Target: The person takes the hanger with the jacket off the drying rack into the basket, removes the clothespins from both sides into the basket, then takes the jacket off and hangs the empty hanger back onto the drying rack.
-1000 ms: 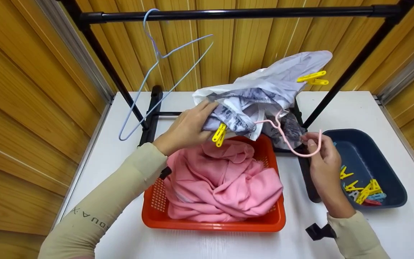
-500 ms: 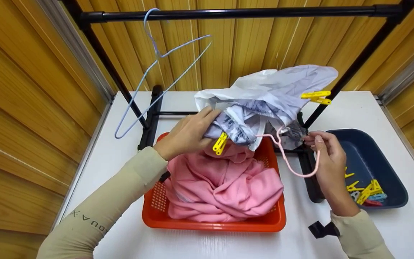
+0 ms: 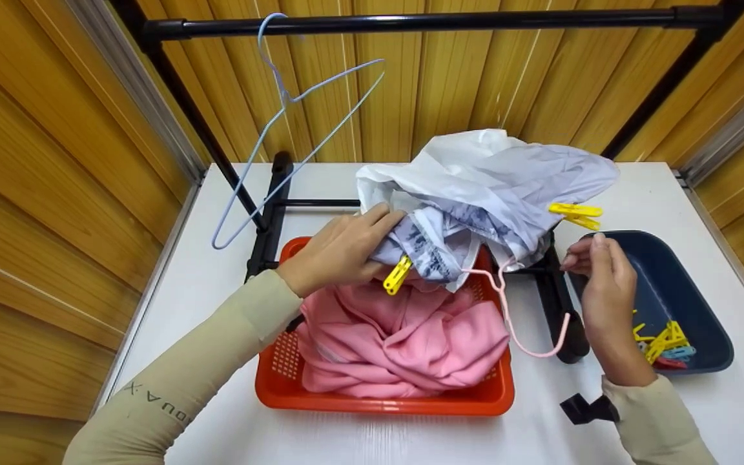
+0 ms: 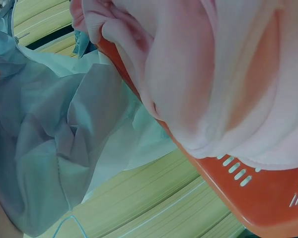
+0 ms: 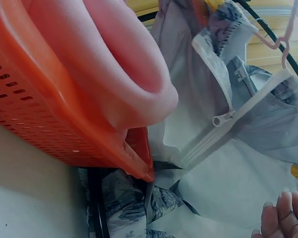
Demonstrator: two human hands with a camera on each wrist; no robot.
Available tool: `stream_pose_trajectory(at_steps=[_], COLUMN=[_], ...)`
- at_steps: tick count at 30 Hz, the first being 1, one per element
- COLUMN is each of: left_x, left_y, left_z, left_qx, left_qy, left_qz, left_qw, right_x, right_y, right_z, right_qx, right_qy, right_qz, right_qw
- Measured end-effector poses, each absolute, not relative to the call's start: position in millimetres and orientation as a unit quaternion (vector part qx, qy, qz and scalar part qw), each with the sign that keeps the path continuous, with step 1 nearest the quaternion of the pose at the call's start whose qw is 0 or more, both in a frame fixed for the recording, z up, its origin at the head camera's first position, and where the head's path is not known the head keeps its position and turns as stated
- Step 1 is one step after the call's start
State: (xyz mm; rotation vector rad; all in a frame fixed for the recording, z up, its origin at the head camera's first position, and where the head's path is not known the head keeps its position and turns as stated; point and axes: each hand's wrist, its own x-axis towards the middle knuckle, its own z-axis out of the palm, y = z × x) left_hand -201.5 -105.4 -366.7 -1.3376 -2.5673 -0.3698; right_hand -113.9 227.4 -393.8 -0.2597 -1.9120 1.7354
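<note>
My left hand (image 3: 349, 247) grips the shoulder of a thin white-and-grey zip jacket (image 3: 469, 171) above the basket. Out of its neck sticks a pink hanger (image 3: 502, 294), its hook pointing down toward me. One yellow clothespin (image 3: 397, 275) is clipped beside my left fingers, another yellow clothespin (image 3: 575, 213) at the right shoulder. To the right, my right hand (image 3: 609, 303) holds nothing, fingers loosely bent, a little apart from the jacket. In the right wrist view the jacket's zipper (image 5: 208, 136) hangs undone; only the fingertips of that hand show there.
Pink clothing (image 3: 398, 342) fills a red basket (image 3: 385, 405) in front. A dark blue tub (image 3: 701, 303) with several clothespins (image 3: 666, 342) stands at right. From the black rack's bar (image 3: 449, 23) hangs a bare lilac hanger (image 3: 330, 145). Wood-patterned walls enclose the white table (image 3: 217, 426).
The jacket has come down toward the basket, with its hanger hook swinging lower. My right hand has moved right and away from the jacket's dark grey part. The left hand keeps its grip, slightly lower.
</note>
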Motion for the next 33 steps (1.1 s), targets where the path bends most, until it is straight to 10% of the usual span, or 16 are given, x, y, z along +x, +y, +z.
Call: stream_pose_trajectory(at_steps=[33], left_x=[-198.4], left_y=[-104.1], left_z=[-367.3], left_qx=[-0.47], left_qy=[-0.871], left_qz=[-0.101], left_qw=[0.103], right_x=[-109.3], right_y=[235.5], right_z=[-383.5], right_qx=[-0.174], right_qy=[-0.679], right_qz=[0.669], right_qw=[0.248])
